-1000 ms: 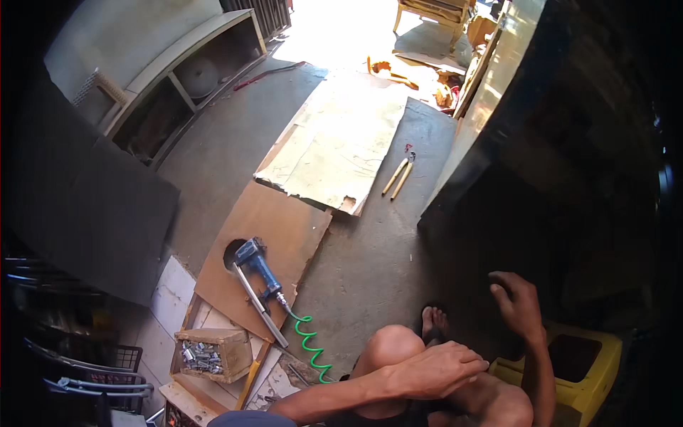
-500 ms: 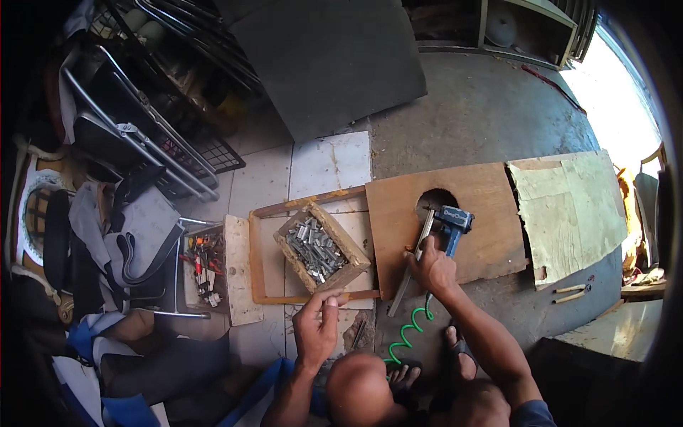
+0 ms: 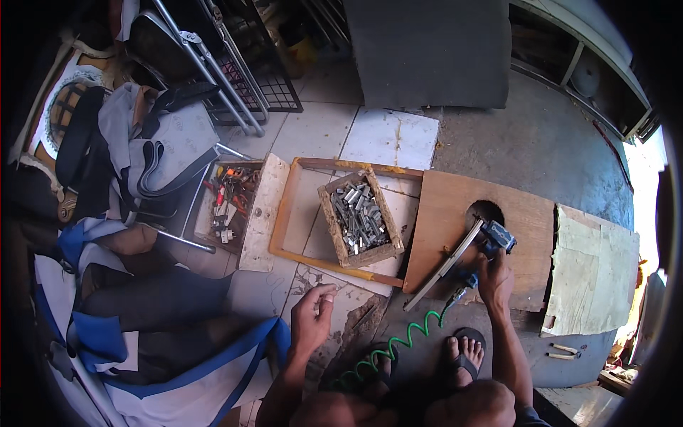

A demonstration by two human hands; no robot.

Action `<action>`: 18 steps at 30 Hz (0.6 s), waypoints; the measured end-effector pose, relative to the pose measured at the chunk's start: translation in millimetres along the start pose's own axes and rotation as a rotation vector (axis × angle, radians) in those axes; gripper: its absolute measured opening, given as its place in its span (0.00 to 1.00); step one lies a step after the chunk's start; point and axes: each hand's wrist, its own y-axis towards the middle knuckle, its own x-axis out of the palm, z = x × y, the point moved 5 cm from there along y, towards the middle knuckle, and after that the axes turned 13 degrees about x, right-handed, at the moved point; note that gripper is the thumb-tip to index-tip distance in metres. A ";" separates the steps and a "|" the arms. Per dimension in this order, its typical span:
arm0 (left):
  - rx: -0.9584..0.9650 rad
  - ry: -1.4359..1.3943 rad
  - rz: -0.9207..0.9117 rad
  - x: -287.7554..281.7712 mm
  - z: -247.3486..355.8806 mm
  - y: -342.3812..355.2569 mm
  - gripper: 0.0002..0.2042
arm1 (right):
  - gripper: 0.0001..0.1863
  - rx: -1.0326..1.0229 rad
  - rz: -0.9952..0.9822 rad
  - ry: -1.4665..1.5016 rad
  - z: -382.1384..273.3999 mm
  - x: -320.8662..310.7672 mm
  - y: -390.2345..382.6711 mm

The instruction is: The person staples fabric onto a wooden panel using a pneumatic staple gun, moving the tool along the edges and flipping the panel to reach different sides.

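Note:
My right hand is closed around a blue pneumatic staple gun, close under its head. The gun's long metal magazine slants down and left over a brown wooden board with a round hole. A green coiled air hose runs from the gun's lower end toward my feet. Left of it, a rough wooden box of silvery staple strips sits on a wooden frame. Just below that box, my left hand hangs with fingers loosely bent and thumb apart; no object shows in it.
A bin of mixed hand tools stands left of the wooden frame. Fabric pieces and metal chair frames crowd the left. A pale board lies at right, with pincers on the floor below it.
The view has shifted, so the scene sits further right. My left hand has come away from the staple box edge. My right hand has moved from beside the magazine to the gun's upper part.

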 end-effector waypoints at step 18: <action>0.086 -0.181 -0.355 132.0 45.3 2.3 0.16 | 0.27 0.318 -0.235 0.253 47.5 26.5 -21.6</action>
